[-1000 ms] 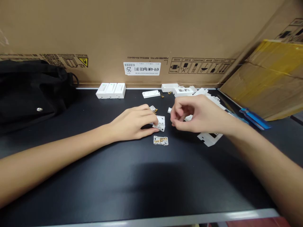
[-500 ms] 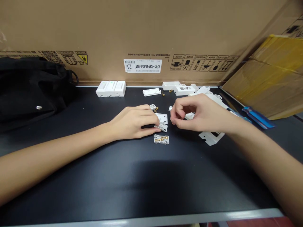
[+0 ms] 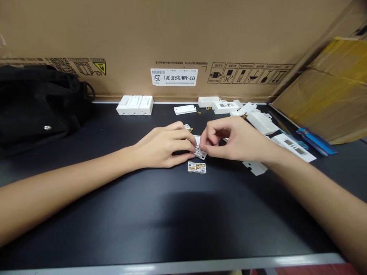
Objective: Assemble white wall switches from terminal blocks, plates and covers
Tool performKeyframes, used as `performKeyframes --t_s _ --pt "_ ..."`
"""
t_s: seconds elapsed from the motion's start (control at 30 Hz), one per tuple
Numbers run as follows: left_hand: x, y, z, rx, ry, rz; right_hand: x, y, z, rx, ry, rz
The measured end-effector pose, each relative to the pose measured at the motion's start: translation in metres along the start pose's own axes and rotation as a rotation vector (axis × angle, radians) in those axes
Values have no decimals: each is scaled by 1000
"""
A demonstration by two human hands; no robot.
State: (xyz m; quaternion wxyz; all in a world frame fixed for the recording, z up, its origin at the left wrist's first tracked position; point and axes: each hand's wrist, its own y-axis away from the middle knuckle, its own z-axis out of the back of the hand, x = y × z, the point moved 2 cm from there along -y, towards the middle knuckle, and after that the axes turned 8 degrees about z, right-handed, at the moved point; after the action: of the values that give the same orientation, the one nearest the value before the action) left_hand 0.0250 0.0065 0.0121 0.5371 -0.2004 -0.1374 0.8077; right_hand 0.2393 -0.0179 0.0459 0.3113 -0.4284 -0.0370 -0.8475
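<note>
Your right hand (image 3: pixel 233 139) has moved left, now pinching the white switch housing (image 3: pixel 200 153) with your left hand (image 3: pixel 162 147); the black bench's near edge (image 3: pixel 172 264) lies well away.

A hand can pass over the black bench top (image 3: pixel 172 225) nearest the person, whereas the brass-contact switch base (image 3: pixel 196 167) obstructs the centre, white plastic switch plates (image 3: pixel 292 147) obstruct the right side, and a black bag (image 3: pixel 37 107) bounds the left.

head cam, facing fwd & down, close range
</note>
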Motion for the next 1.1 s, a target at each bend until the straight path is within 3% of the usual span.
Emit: performKeyframes --t_s 0.63,1.1 --pt "4 2 -3 34 50 -13 -4 0 -5 19 -26 3" --pt "2 2 -3 32 74 -28 2 -1 -2 83 181 93"
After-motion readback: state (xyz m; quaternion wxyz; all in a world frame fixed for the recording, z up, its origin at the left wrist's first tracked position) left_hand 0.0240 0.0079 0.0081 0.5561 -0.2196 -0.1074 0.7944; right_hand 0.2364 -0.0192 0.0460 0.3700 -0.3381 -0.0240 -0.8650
